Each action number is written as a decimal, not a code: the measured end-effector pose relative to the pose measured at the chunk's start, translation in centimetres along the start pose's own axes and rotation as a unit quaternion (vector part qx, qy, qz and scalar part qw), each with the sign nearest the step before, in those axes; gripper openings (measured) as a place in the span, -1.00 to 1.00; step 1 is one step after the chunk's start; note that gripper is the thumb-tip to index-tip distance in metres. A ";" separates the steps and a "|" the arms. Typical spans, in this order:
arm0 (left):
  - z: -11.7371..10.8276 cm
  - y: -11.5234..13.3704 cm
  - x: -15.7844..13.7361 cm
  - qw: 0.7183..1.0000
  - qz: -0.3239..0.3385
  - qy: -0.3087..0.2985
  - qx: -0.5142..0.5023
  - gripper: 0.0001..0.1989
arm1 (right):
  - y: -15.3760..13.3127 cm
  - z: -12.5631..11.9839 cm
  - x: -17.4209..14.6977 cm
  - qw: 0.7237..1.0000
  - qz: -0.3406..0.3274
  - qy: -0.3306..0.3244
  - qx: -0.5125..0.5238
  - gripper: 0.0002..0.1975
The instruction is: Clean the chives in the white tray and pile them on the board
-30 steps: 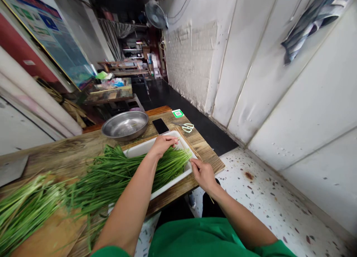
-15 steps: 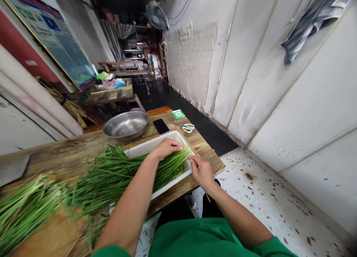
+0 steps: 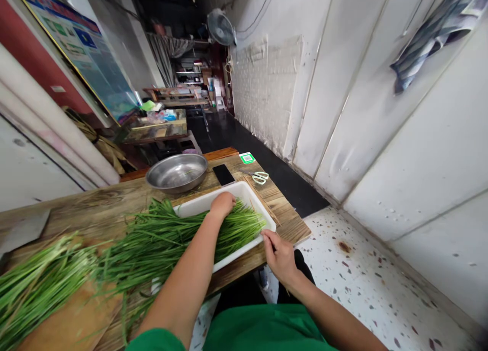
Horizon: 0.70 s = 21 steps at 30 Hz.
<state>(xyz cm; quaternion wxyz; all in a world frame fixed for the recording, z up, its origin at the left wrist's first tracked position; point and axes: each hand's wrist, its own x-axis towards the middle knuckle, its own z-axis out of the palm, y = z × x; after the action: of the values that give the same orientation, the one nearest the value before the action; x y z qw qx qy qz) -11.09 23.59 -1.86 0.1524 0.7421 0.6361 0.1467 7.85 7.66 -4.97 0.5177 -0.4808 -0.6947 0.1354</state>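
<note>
A large bundle of garlic chives point(image 3: 179, 239) lies lengthwise across the table, its pale cut ends inside a white plastic tray point(image 3: 263, 201). My left hand point(image 3: 223, 203) reaches over the bundle with fingers curled down on its far side; the fingertips are hidden among the stems. At the tray's near right corner, my right hand point(image 3: 280, 254) is closed, thumb and forefinger pressed together right by the rim and the stem ends. What that pinch holds, if anything, is too small to make out.
More chives point(image 3: 41, 290) lie on a brown board point(image 3: 82, 315) at the left, near a cleaver blade point(image 3: 26, 231). Behind the tray are a steel basin point(image 3: 177, 173), a phone point(image 3: 223, 174), scissors point(image 3: 261, 178) and a QR card point(image 3: 247, 158). The wooden table point(image 3: 297, 231) ends at the right.
My left hand has drawn back from the stem ends toward the tray's far side. My right hand has moved slightly down to the tray corner. The view has shifted a little.
</note>
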 end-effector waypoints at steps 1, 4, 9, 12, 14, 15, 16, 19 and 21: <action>0.3 0.0 0.1 1.000 -0.006 0.003 0.018 -0.88 | 0.0 0.0 0.0 1.000 0.000 0.000 0.000 -0.75; 0.8 0.3 0.3 0.998 -0.007 0.011 0.067 -0.83 | 0.1 0.0 0.2 1.000 0.010 -0.001 -0.001 -0.75; 0.4 1.0 0.1 0.994 0.017 0.014 0.109 -0.86 | 0.3 -0.4 1.3 0.998 0.037 -0.039 -0.021 -0.76; 0.0 1.4 -0.2 0.989 0.026 0.007 0.143 -0.86 | 0.5 -0.7 2.0 0.996 0.044 -0.065 -0.041 -0.76; -0.4 1.7 -0.3 0.991 0.033 0.033 0.128 -0.82 | 0.6 -0.8 2.5 0.995 0.045 -0.075 -0.047 -0.76; -0.6 1.8 -0.3 0.993 0.039 0.049 0.102 -0.80 | 0.6 -0.8 2.7 0.995 0.045 -0.081 -0.047 -0.76; -0.8 1.9 -0.3 0.995 0.048 0.057 0.065 -0.78 | 0.7 -0.9 2.8 0.994 0.045 -0.087 -0.045 -0.76; -1.1 1.9 -0.4 0.994 0.066 0.020 -0.086 -0.78 | 0.7 -0.9 3.2 0.994 0.040 -0.097 -0.036 -0.76; -1.2 1.9 -0.4 0.982 0.061 -0.004 -0.179 -0.77 | 0.8 -0.8 3.3 0.994 0.038 -0.095 -0.032 -0.76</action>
<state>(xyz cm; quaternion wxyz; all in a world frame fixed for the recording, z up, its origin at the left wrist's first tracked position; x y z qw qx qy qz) -9.91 22.93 0.04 0.2759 0.7405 0.5528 0.2645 8.96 10.46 -3.22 0.4283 -0.5086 -0.7256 0.1774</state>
